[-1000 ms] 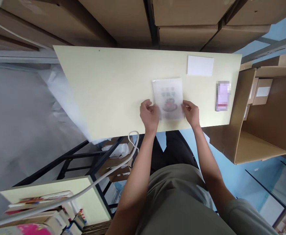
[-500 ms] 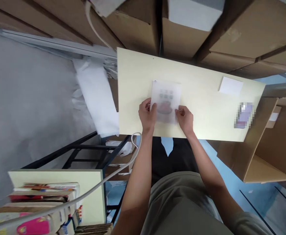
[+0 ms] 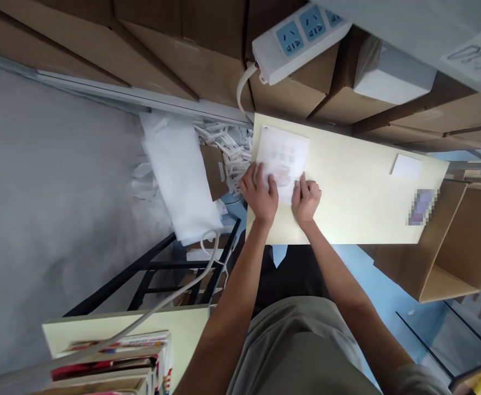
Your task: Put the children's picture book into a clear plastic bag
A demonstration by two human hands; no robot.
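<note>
A frosted translucent sleeve with a faint printed sheet inside (image 3: 284,155) lies on the pale yellow table (image 3: 355,203), close to its left edge. My left hand (image 3: 260,193) rests on the sleeve's lower left corner, fingers laid flat over it. My right hand (image 3: 306,198) presses its lower right corner with fingers curled and close together. Both hands touch the sleeve against the tabletop.
A small white card (image 3: 406,166) and a blurred phone-like object (image 3: 421,207) lie at the table's right. An open cardboard box (image 3: 450,258) stands right of the table. A power strip (image 3: 298,33) hangs above. White foam sheets (image 3: 178,175) and paper strips (image 3: 227,151) lie left; books (image 3: 112,362) lower left.
The sleeve and both hands have slid left along the table to its left edge. My left hand went from pinching the sleeve's edge to lying flat on it. The view has swung left.
</note>
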